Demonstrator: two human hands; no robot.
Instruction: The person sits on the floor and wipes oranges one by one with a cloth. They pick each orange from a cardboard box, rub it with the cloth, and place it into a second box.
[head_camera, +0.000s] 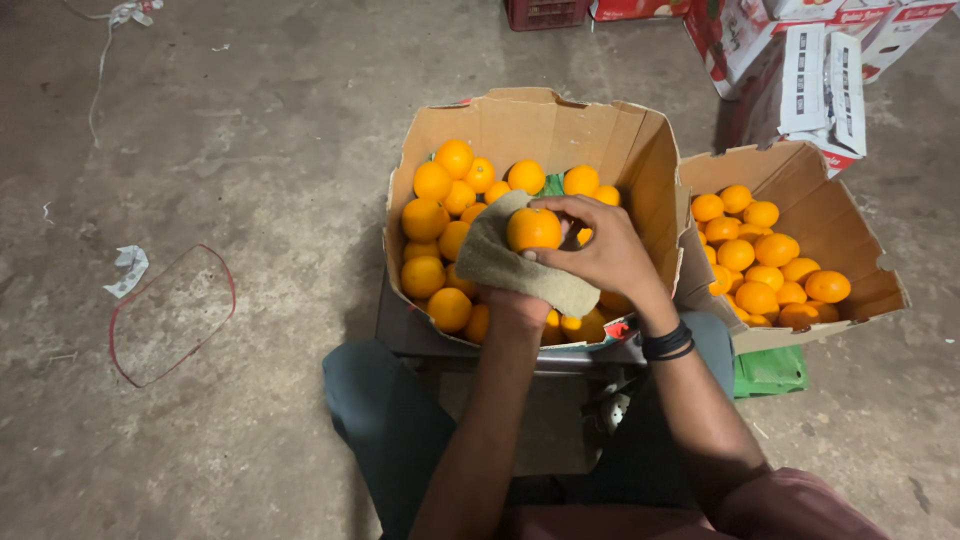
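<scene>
A single orange (533, 229) is held at the centre of the frame, above the nearer cardboard box (640, 150). The right hand (605, 255) is closed around the fruit from the right, fingers curled over its top and side. A beige cloth (500, 262) is draped over the left hand (515, 305), which is cupped beneath the orange; its grip is mostly hidden by the cloth, but the cloth is seen pressed against the fruit's lower left side, an arrangement consistent with wiping the skin.

The nearer box, at centre, is filled with loose oranges (440, 215), heaped against its left and rear walls. A second cardboard box (830, 215), at the right of the frame, is tilted open and is roughly half filled with further oranges (765, 265). A green item (768, 368) is wedged under its near edge. Printed cartons (815, 80) are stacked at the upper right on the concrete floor (230, 150).
</scene>
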